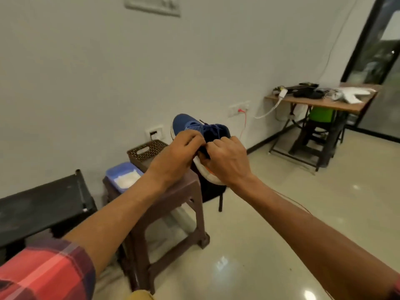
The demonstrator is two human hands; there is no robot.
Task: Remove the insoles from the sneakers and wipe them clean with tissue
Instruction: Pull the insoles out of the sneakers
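A blue sneaker with a white sole is held up in the air above a brown plastic stool, its toe pointing away from me. My left hand grips the shoe's left side at the collar. My right hand grips the heel and the right side of the opening, fingers curled into it. No insole shows; the shoe's inside is hidden by my hands. A blue tray holding white tissue sits to the left of the stool.
A brown perforated basket stands behind the stool by the wall. A black bench is at the left. A wooden table with clutter stands at the far right. The glossy floor spreads to the right.
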